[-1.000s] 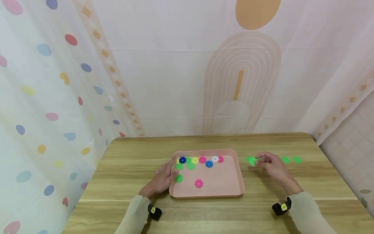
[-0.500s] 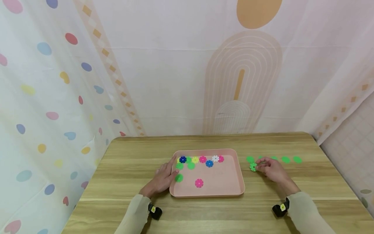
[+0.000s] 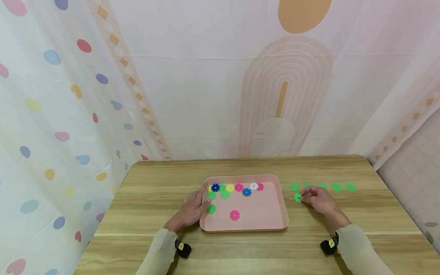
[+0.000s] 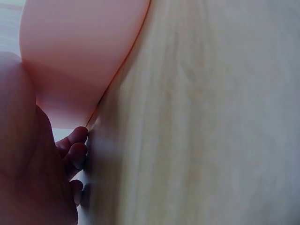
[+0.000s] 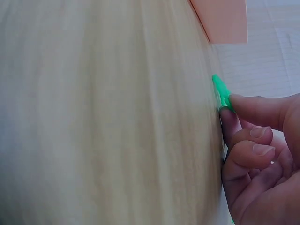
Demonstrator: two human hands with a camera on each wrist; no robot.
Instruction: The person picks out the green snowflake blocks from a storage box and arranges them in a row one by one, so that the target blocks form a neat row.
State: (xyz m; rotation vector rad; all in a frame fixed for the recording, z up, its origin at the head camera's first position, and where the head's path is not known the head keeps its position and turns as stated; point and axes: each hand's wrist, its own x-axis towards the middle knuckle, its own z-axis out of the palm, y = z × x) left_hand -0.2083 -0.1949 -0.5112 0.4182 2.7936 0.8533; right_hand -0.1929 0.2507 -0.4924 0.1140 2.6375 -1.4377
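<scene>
My left hand (image 3: 191, 209) rests at the left side of the pink tray (image 3: 252, 228), thumb over the rim and index finger stretched along it. In the left wrist view its other fingertips (image 4: 78, 151) are down by the table beside the tray wall. My right hand (image 3: 322, 200) pinches a green flower-shaped disc (image 3: 297, 197) between thumb and index finger. In the right wrist view that disc (image 5: 221, 89) is tilted, close over the table. Behind the hand runs a row of several green discs (image 3: 336, 187), one partly hidden by the fingers.
Inside the tray lie more flower discs: dark blue (image 3: 215, 187), yellow (image 3: 229, 188), white (image 3: 254, 186), blue (image 3: 246, 192), several pink (image 3: 235, 215) and several green (image 3: 211, 209). The tray stands on a wooden table (image 3: 154, 183) with a patterned curtain (image 3: 206, 95) behind it.
My right hand has brought the green disc from over the row's left end toward me, down in front of the row. The left hand and tray stay put.
</scene>
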